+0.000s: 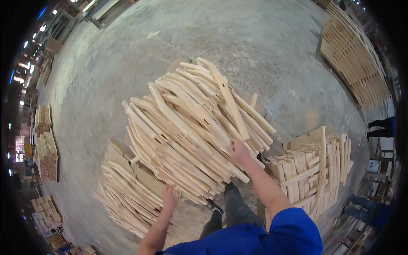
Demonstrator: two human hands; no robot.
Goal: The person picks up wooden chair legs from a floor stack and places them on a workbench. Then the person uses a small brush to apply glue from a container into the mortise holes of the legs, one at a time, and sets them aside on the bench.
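A large pile of pale, curved wooden bars (170,121), several with slots cut in them, lies in front of me. My right hand (239,151) reaches onto the right part of the pile, its fingers closed on the near part of a slotted wooden bar (216,131). My left hand (170,196) is at the pile's near left edge, close to the bar ends, its fingers a little bent and apart with nothing seen in them. One bar (227,102) lies crosswise on top at the right.
At the left, a smaller stack of curved bars (123,195) lies beside cardboard (146,178). Short wooden blocks (297,170) are stacked at the right. Tall wooden stacks (352,55) stand far right, others (46,148) far left. Two people (380,127) show at the right rim.
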